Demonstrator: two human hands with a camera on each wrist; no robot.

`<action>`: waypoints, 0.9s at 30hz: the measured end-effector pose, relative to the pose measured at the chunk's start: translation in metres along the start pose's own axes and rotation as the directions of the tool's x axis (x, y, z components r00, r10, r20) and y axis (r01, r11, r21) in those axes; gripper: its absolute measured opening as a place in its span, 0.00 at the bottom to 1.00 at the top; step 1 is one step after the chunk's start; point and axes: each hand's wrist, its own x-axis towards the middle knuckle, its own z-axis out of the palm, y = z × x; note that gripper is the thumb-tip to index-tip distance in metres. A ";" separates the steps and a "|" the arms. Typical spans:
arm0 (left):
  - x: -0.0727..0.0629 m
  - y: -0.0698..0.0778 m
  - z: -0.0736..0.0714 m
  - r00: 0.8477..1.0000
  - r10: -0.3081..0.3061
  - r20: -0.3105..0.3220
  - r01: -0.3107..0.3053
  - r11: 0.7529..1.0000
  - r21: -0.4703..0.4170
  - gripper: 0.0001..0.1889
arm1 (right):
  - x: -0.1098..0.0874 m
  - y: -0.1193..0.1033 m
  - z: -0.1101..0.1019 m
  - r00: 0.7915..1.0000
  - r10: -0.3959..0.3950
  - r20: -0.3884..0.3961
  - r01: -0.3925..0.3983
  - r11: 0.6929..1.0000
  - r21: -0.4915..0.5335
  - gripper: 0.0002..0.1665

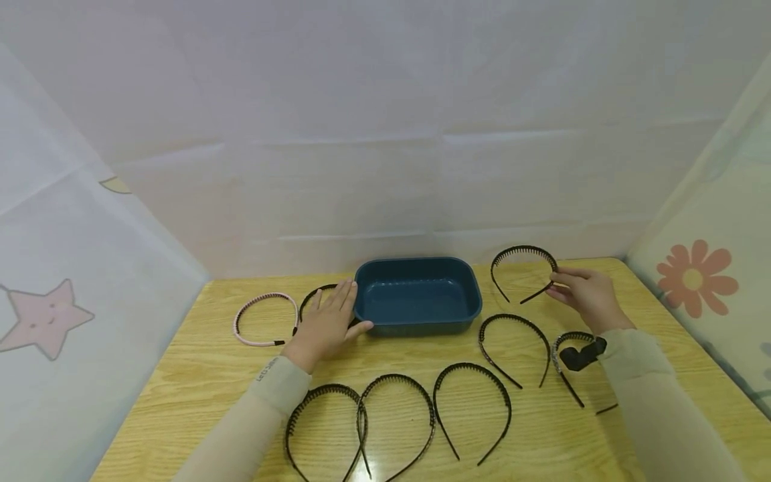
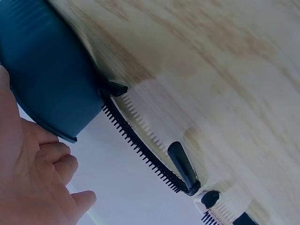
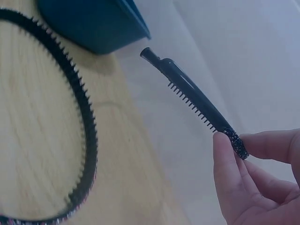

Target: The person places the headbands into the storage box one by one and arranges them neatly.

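Note:
My right hand [image 1: 590, 298] pinches a black toothed headband [image 1: 524, 248] by one side between thumb and fingers. The headband's glittery part sits at the fingertips in the right wrist view, and its plain end points toward the bin. A dark blue rectangular bin [image 1: 421, 329] stands at the back middle of the table. Beside its left end is my left hand [image 1: 328, 323], fingers extended along the rim and thumb toward the front corner. Partly hidden behind that hand, another black headband [image 2: 140, 147] lies close to the bin.
At the far left lies a pink headband [image 1: 237, 321]. Several black headbands, including one with glitter and a black bow [image 1: 581, 357], lie in front and to the right; two at the front overlap. A pale cloth backdrop [image 1: 385, 187] rises behind the wooden table [image 1: 199, 375].

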 end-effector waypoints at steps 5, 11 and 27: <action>0.000 0.000 0.001 1.000 0.002 -0.004 -0.002 1.000 -0.001 0.50 | -0.003 -0.007 0.011 0.999 -0.017 0.038 0.014 0.995 0.097 0.42; -0.001 0.000 0.002 1.000 0.005 -0.016 -0.005 1.000 -0.006 0.49 | -0.008 -0.011 0.032 0.995 -0.055 0.084 0.044 0.991 0.125 0.41; -0.004 -0.001 0.001 0.999 0.019 -0.050 -0.019 1.000 0.000 0.49 | -0.011 -0.011 0.095 0.984 -0.106 0.147 0.089 0.989 0.116 0.35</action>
